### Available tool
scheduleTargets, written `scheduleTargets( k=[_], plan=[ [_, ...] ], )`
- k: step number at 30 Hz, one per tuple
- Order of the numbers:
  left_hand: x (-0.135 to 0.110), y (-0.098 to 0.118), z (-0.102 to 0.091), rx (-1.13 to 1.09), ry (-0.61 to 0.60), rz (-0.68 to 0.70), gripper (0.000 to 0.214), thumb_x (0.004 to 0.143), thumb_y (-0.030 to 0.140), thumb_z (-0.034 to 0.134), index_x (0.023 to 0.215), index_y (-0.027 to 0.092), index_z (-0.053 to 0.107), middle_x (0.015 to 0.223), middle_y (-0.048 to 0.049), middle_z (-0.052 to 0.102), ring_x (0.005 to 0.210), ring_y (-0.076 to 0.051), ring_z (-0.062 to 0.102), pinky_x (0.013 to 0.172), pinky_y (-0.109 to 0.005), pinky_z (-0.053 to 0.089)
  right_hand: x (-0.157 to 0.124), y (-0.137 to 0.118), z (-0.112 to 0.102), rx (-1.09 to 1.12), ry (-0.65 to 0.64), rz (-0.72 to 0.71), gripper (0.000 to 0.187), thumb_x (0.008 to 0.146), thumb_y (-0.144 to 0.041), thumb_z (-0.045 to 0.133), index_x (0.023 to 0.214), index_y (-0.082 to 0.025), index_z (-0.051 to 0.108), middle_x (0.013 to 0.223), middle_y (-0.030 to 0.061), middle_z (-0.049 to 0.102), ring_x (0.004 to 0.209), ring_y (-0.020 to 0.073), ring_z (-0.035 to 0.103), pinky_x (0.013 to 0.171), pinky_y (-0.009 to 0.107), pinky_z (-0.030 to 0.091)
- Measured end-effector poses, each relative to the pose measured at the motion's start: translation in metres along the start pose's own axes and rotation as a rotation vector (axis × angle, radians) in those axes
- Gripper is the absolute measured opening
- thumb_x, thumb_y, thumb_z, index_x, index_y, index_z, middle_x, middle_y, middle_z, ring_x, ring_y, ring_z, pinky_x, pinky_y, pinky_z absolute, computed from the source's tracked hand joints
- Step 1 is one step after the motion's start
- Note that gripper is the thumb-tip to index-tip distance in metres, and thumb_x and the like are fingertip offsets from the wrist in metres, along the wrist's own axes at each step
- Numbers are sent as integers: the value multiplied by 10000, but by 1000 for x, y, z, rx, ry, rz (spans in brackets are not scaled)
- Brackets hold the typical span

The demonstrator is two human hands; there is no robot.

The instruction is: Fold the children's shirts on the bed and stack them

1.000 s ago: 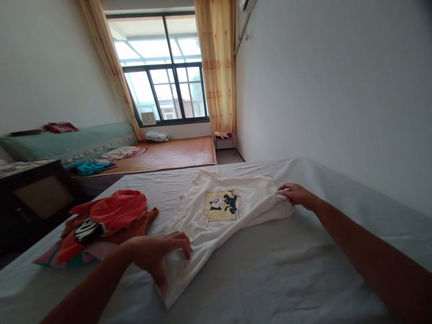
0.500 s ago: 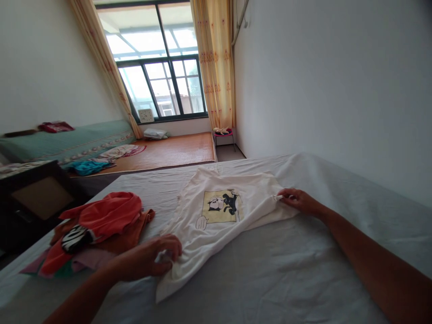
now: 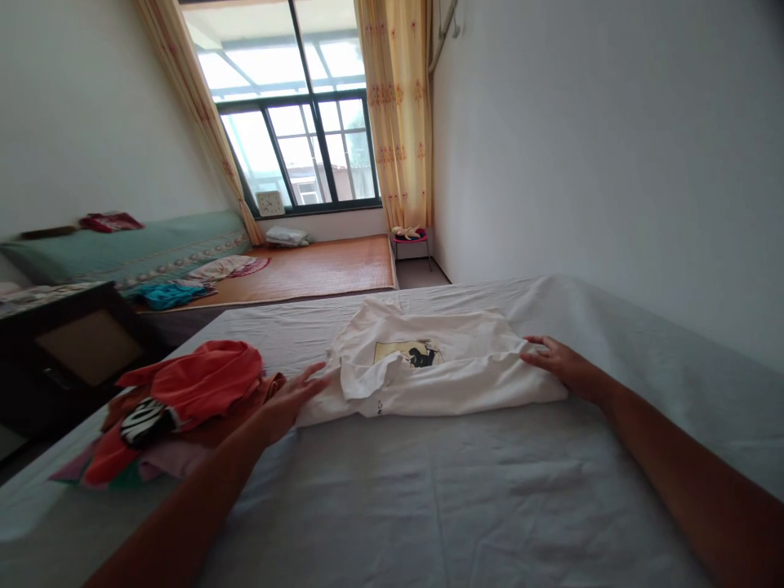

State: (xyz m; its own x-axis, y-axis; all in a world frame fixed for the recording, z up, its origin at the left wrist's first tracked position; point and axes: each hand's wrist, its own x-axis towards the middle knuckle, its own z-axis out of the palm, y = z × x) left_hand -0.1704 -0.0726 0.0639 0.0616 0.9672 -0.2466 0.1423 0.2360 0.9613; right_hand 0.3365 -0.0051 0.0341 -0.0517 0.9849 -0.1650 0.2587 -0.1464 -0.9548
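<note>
A white printed cloth shirt (image 3: 456, 388) was laid crosswise, its ends touched by the left hand (image 3: 287, 406), fingers loosely outstretched, and the right hand (image 3: 568, 366), whose grip could not be told.

1. A fold in the white shirt (image 3: 465, 388) hides the bottom of its yellow-and-black drawing (image 3: 422, 357).
2. Small marks (image 3: 379, 407) on that fold are too tiny to read.
3. I can't tell if the right hand (image 3: 560, 363) is pinching the shirt.
4. Near the bed's (image 3: 392, 506) left edge, a red top (image 3: 211, 376) covers most of the clothes (image 3: 168, 459) underneath.
5. The bed's near edge is cut off.
</note>
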Motion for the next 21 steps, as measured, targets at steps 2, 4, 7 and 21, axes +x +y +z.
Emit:
scheduleTargets(
  k=[2,4,7,21],
  plan=[
    [-3,2,0,109,-63,72,942,643,425,782,1436,242,307,1279,-115,580,1113,-235,576,915,-313,450,-5,-4,1,-44,-37,-11,843,673,-510,715,1371,-219,344,921,57,705,822,233,661,699,315,520],
    [-4,3,1,202,-54,118,959,640,420,780,1445,242,291,1243,-100,602,1092,-232,579,897,-311,454,-8,-8,1,-146,-66,-100,804,702,-536,672,1378,-232,358,832,20,691,765,210,642,683,298,502],
    [-2,4,0,279,93,203,794,733,533,654,1400,200,379,1111,-83,650,958,-216,611,782,-287,475,-10,-15,1,-292,-14,-277,643,759,-575,588,1298,-242,478,830,19,658,760,198,604,679,289,478],
    [4,-22,-17,607,48,250,698,729,424,629,1350,155,454,1004,-85,642,882,-214,612,819,-329,477,-7,-3,-11,-510,-185,-271,522,763,-608,561,1119,-240,661,1108,50,648,974,258,572,870,336,431]
  ],
)
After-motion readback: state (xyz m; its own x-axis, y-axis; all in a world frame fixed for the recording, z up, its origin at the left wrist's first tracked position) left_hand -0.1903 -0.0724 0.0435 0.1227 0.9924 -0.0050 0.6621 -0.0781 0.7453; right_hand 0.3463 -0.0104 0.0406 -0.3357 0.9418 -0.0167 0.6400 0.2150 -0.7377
